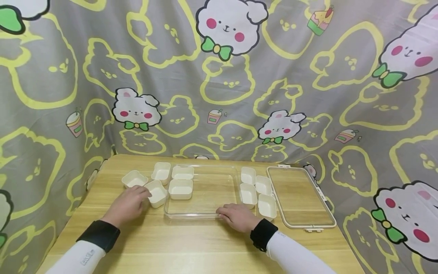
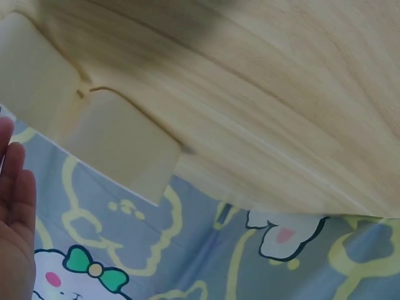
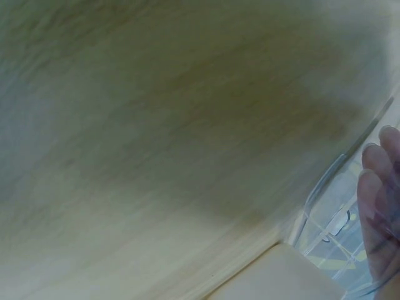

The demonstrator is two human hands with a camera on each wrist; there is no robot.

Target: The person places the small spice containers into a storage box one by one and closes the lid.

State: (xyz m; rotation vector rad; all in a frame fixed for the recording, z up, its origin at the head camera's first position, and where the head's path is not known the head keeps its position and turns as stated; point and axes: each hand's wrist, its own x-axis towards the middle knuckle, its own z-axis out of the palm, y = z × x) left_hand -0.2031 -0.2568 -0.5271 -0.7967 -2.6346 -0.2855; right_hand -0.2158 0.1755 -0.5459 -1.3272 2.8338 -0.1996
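My left hand (image 1: pixel 129 202) is at the left, fingers loosely bent, fingertips by the near edge of a cream square cup (image 1: pixel 156 194); whether they touch it I cannot tell. Another cream cup (image 1: pixel 135 179) lies just beyond that hand, and a third cup (image 1: pixel 161 172) stands behind. In the left wrist view, two cups (image 2: pixel 125 144) sit side by side near the fingers (image 2: pixel 24 200). My right hand (image 1: pixel 237 217) holds the near rim of a clear rectangular container (image 1: pixel 205 216); its fingers (image 3: pixel 372 187) show through the clear wall. Two cream cups (image 1: pixel 180 189) sit inside the container's left end.
Several more cream cups (image 1: pixel 267 206) stand right of the container. Beside them a clear lid (image 1: pixel 302 198) with a white frame and clips lies flat. The wooden table (image 1: pixel 191 247) meets a patterned curtain (image 1: pixel 232 140) at the back and sides.
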